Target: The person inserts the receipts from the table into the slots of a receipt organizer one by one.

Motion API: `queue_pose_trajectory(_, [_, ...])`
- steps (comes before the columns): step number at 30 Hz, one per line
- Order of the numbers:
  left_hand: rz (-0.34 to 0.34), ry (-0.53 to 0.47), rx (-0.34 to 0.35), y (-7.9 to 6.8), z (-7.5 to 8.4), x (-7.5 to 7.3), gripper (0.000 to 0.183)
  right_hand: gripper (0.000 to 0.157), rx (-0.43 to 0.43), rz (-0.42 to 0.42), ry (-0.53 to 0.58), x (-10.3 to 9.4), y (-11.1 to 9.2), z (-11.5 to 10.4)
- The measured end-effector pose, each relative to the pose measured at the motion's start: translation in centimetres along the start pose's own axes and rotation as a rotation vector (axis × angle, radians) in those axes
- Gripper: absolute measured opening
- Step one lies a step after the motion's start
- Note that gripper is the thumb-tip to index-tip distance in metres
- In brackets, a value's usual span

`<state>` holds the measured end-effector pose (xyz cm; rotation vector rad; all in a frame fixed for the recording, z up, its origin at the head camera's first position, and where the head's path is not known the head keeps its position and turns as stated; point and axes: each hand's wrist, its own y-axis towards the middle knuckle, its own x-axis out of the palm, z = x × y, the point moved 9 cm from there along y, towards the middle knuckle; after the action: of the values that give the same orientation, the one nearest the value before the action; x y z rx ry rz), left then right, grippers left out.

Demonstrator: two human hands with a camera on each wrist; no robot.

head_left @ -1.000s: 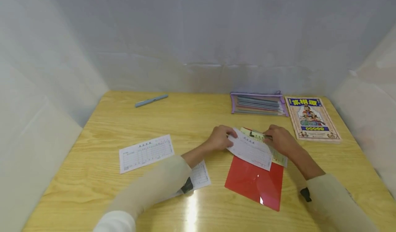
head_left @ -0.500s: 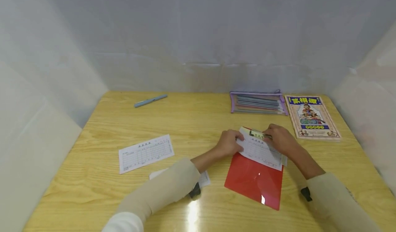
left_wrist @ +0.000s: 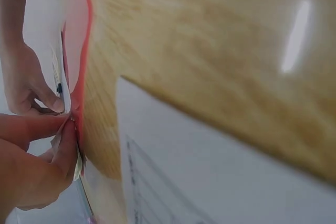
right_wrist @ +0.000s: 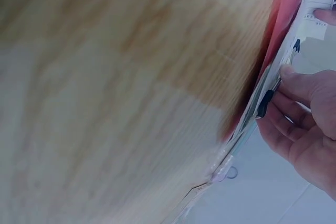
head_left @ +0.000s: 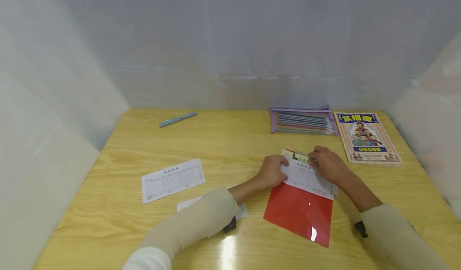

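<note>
A red clipboard (head_left: 300,216) lies tilted on the wooden table, right of centre, with a metal clip (head_left: 301,157) at its top. Across its upper half lies a white printed form (head_left: 310,180), partly over a pale yellow sheet that shows near the clip. My left hand (head_left: 272,172) pinches the form's left edge between thumb and fingers, as the left wrist view also shows. At the clip, my right hand (head_left: 327,165) grips the lever; in the right wrist view the thumb presses beside a black clip end (right_wrist: 265,103). Whether the form's top edge sits under the clip is hard to see.
Another form (head_left: 173,181) lies to the left, and a further sheet (head_left: 188,203) is partly covered by my left sleeve. Along the back are a blue-grey pen (head_left: 178,119), a purple-edged pencil pouch (head_left: 302,123) and a book (head_left: 367,138).
My left hand has moved right with the white form, which now covers more of the yellow sheet and lies closer under the clip. My right hand has stayed at the clip.
</note>
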<state>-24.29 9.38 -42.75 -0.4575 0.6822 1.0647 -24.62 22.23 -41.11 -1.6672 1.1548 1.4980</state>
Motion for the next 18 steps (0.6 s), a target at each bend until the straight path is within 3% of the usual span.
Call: queue_pose_trajectory(18, [-0.009, 0.084, 0.031, 0.05, 0.31, 0.15, 0.034, 0.012, -0.04, 0.049, -0.006, -0.24, -0.1, -0.46])
